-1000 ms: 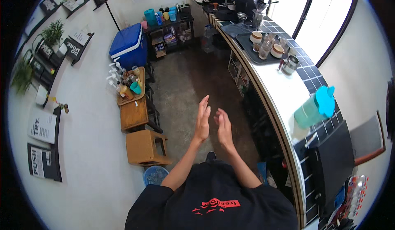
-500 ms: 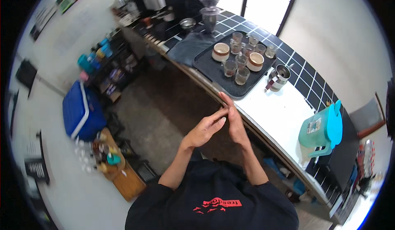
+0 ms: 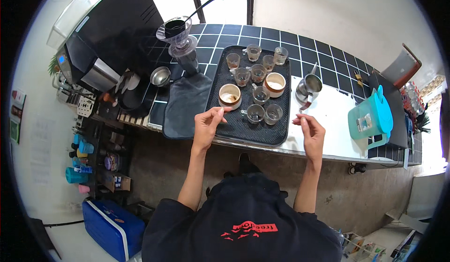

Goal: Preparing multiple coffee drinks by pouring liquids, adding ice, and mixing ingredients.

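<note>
My left hand [image 3: 207, 125] hovers at the near left edge of a black tray [image 3: 234, 130]. Its thumb and index finger point to the right, the other fingers are loosely bent, and nothing shows in it. Past the tray's right edge, my right hand [image 3: 313, 133] is held over the white counter, fingers half bent and empty. Several small glass cups [image 3: 255, 114] stand on the tray with two cream-and-brown ceramic cups, one on the left [image 3: 229, 96] and one on the right [image 3: 274, 85]. Just beyond my right hand sits a small steel pot [image 3: 308, 85] with a brown handle.
A lidded turquoise pitcher [image 3: 370, 118] stands on the counter's right. Left of the tray are a dark cloth [image 3: 187, 103], a steel bowl [image 3: 161, 76], a grinder topped by a clear dripper [image 3: 174, 33], and a black machine [image 3: 112, 28]. A blue cooler [image 3: 112, 229] is at the lower left.
My hands, which were touching each other, have come apart to either side of the tray's near edge. My view has turned left, and I now face the counter squarely.
</note>
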Demonstrator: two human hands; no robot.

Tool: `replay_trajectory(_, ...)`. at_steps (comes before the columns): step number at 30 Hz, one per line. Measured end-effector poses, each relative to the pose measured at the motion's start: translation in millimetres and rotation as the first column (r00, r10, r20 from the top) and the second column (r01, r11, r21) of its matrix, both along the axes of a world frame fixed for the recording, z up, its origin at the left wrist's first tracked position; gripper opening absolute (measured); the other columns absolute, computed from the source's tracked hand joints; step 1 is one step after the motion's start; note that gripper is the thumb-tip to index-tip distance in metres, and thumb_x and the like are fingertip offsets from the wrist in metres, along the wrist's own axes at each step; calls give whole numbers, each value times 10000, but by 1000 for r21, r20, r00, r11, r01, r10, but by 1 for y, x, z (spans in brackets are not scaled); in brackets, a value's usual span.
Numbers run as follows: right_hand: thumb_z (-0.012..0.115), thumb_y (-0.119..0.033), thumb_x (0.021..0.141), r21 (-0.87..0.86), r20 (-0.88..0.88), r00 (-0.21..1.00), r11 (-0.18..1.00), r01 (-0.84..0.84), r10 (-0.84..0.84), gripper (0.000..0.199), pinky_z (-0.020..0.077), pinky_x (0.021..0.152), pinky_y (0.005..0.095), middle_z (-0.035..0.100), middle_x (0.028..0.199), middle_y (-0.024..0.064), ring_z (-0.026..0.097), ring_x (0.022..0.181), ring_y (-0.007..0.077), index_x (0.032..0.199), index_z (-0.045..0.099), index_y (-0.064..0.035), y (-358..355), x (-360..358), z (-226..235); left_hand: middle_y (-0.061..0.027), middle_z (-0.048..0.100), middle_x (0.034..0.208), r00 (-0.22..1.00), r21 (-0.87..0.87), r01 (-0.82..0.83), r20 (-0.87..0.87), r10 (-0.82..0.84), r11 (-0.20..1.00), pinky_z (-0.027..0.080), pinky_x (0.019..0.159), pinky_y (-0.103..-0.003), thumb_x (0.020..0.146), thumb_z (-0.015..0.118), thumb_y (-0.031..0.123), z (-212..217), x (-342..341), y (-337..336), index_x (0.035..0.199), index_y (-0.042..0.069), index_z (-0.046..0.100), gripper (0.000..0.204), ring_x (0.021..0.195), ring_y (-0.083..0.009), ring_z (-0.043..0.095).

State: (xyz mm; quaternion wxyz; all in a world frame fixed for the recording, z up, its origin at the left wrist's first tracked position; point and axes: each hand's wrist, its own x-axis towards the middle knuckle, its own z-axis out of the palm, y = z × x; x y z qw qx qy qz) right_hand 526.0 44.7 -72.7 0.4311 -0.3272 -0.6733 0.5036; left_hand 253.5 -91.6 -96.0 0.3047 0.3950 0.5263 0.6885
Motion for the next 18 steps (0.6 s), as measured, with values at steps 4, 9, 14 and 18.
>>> replay_trajectory(4,541,-88,972,26,-9,999,999,39,-39,191,483,819,286,691,874,99,638,865,146,1044,654,49,22,-25,11,-153,708,1003,1000,22,-16,19,16,1000,475,918,-352,967,573,140,-7,-32,11,734,-12,640,286,978,-194,646)
replay_trajectory(9,555,-94,972,99,-35,997,993,-68,72,183,481,817,274,689,882,87,641,874,137,1044,655,41,52,-70,31,-106,682,1030,996,78,-94,15,93,992,475,878,-278,940,598,61,7,-60,20,989,-19,659,112,948,-134,620)
replay_trajectory(14,578,-117,957,163,126,942,930,-328,310,196,489,797,262,692,911,89,645,875,117,1091,644,9,79,-131,66,-52,535,1046,939,194,-314,-82,334,930,466,887,-286,842,681,-15,16,-111,33,1247,29,481,454,996,-129,539)
replay_trajectory(18,596,-145,946,217,225,866,844,-491,446,232,509,836,302,688,972,106,650,892,150,1130,626,-8,94,-181,79,-115,484,1168,882,196,-385,-209,422,902,425,983,-367,756,781,47,42,-152,48,1383,49,328,774,1131,-203,486)
